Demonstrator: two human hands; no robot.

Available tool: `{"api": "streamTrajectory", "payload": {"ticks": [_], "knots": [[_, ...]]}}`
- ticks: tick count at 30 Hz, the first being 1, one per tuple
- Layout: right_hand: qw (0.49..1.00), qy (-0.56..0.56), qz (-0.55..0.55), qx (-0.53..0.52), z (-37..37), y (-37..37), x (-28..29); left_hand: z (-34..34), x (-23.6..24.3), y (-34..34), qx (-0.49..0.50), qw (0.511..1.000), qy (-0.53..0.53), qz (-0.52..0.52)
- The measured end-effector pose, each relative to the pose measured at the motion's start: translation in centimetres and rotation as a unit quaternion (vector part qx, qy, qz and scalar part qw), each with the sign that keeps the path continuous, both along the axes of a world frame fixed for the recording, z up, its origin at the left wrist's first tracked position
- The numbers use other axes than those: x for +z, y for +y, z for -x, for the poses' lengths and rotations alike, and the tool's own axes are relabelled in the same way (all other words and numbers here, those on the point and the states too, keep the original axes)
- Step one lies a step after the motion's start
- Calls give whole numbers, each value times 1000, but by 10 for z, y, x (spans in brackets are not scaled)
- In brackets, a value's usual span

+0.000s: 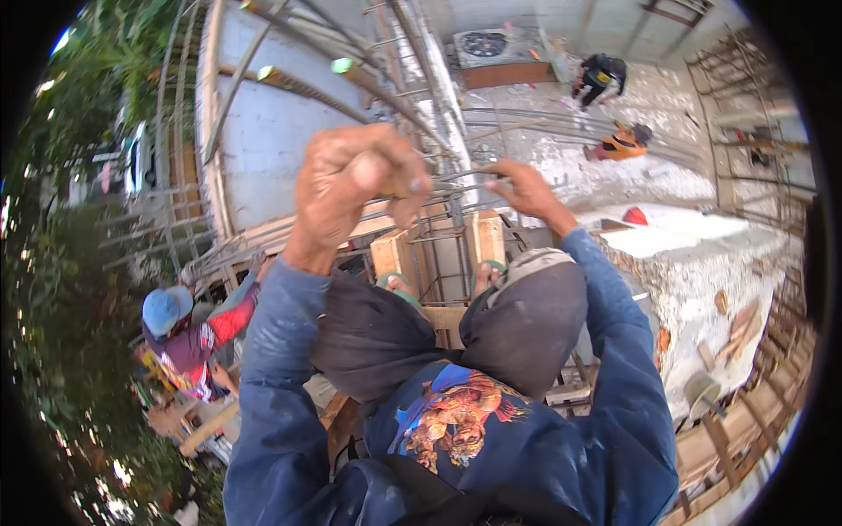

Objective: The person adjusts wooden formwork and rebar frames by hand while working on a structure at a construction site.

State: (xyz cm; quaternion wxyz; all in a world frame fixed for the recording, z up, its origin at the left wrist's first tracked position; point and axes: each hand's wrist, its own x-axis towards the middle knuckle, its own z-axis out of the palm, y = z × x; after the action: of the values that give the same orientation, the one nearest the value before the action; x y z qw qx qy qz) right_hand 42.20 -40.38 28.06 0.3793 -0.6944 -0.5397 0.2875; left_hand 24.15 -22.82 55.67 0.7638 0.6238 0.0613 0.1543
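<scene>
My left hand is raised over the steel cage, closed with the fingers curled in. Anything inside it is too small or hidden to make out. Across from it, my right hand has its thumb and fingers around a thin steel bar that crosses the upright rebar cage. Below my hands, my feet in green flip-flops stand near two wooden beam ends on either side of the cage. Long rebars, some with green tips, slant in from the upper left.
Down at the left, a co-worker in a blue cap stands beside lumber. Far below, two people work on the ground floor. A broken concrete block rises at the right. Trees fill the far left.
</scene>
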Motion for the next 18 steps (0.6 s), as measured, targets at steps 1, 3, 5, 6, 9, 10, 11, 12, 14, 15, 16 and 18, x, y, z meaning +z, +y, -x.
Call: {"api": "streamTrajectory", "payload": {"ticks": [1, 3, 5, 6, 9, 10, 11, 12, 14, 15, 16, 18], "knots": [[998, 39, 6, -51, -9, -4, 8, 2, -4, -1, 14, 1000, -11, -3], [992, 69, -35, -100, -31, -5, 47, -1, -9, -3, 29, 999, -30, -23], [991, 78, -82, -73, -42, 7, 100, -4, -4, 0, 21, 998, -28, -61], [988, 123, -85, -41, -45, 13, 130, -5, -4, 1, 6, 997, -29, -72], [975, 138, -170, 34, -16, 36, 222, 0, -2, 4, 9, 998, -41, -40], [977, 134, -163, 40, -6, 39, 241, 3, -3, 8, 65, 995, -42, -61], [972, 152, -163, 72, 24, 51, 250, 29, -9, 11, 139, 986, -36, -82], [968, 164, -165, 90, 38, 58, 262, 35, -9, 14, 157, 983, -41, -84], [982, 147, -106, 57, 49, 60, 272, 43, -3, 13, 312, 924, 26, -221], [980, 150, -108, 72, 52, 60, 274, 55, -1, 11, 263, 938, 80, -211], [985, 147, -73, 48, 60, 58, 282, 65, 3, 8, 247, 934, 82, -245], [979, 188, -59, 54, 80, 64, 289, 112, 20, 27, 85, 902, 148, -396]]}}
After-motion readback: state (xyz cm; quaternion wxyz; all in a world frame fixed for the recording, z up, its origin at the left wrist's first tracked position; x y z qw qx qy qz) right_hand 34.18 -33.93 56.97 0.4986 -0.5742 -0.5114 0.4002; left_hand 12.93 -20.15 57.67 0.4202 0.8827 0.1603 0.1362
